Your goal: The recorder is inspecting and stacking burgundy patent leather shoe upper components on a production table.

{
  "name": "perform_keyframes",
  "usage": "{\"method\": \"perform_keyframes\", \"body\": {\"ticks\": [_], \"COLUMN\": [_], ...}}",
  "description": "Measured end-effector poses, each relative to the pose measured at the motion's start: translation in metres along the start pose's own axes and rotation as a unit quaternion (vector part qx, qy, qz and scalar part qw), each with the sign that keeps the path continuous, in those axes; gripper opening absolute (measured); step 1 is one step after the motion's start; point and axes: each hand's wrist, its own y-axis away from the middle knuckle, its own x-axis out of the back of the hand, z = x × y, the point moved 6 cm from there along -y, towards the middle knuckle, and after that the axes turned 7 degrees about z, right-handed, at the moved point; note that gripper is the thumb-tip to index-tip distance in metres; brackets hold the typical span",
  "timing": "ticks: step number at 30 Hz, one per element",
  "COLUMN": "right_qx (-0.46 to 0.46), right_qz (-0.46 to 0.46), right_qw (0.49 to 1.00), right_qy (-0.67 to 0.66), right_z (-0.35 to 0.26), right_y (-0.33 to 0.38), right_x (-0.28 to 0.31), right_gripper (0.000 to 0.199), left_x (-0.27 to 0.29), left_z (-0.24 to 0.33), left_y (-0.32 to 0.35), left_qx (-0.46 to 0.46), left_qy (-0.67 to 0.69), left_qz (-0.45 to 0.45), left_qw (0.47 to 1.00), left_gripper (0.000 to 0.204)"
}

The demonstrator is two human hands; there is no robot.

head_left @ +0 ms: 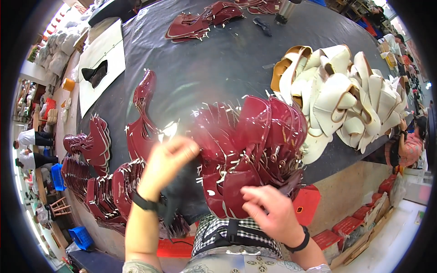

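Observation:
A large heap of glossy burgundy shoe uppers (236, 141), with short white thread ends sticking out, lies on the dark table right before me. At its left edge is my left hand (175, 157), its fingers drawn together; what they hold, if anything, cannot be made out. My right hand (273, 211) is over the near burgundy upper (232, 191), fingers bent and thumb apart from them. Whether it touches the piece is unclear. Further burgundy uppers (140, 136) lie just beyond my left wrist.
Rows of stacked burgundy uppers (102, 193) line the table's left edge. A pile of white shoe uppers (337, 98) is at the right. More burgundy pieces (195, 25) and a metal cup (287, 11) are at the far side. A white sheet (107, 50) lies far left.

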Motion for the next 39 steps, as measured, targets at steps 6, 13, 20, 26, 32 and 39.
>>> {"method": "perform_keyframes", "body": {"ticks": [6, 13, 20, 26, 32, 39], "right_qx": [-0.063, -0.049, -0.031, -0.013, 0.094, -0.051], "right_qz": [0.050, 0.095, 0.162, 0.207, 0.213, -0.062], "right_qw": [0.996, 0.993, 0.986, 0.972, 0.971, 0.943], "right_qy": [-0.038, -0.058, -0.027, 0.111, 0.055, -0.323], "right_z": [0.021, 0.035, 0.029, 0.032, 0.007, 0.003], "right_y": [0.005, -0.012, -0.042, -0.072, -0.058, -0.017], "right_x": [0.023, 0.023, 0.021, 0.020, 0.016, 0.007], "right_gripper": [0.046, 0.046, 0.045, 0.046, 0.026, 0.020], "left_x": [-0.075, -0.113, -0.132, -0.135, -0.099, -0.047], "left_z": [0.005, 0.032, 0.024, 0.022, 0.009, 0.019], "left_y": [0.078, 0.059, 0.058, 0.061, 0.074, 0.122], "left_qx": [-0.007, -0.076, 0.069, 0.009, 0.057, -0.023], "left_qy": [0.096, -0.073, 0.242, 0.195, 0.258, 0.539], "left_qz": [-0.012, -0.004, 0.010, 0.021, 0.012, 0.001], "left_qw": [0.995, 0.994, 0.968, 0.981, 0.964, 0.842], "left_gripper": [0.031, 0.033, 0.036, 0.034, 0.035, 0.046]}}
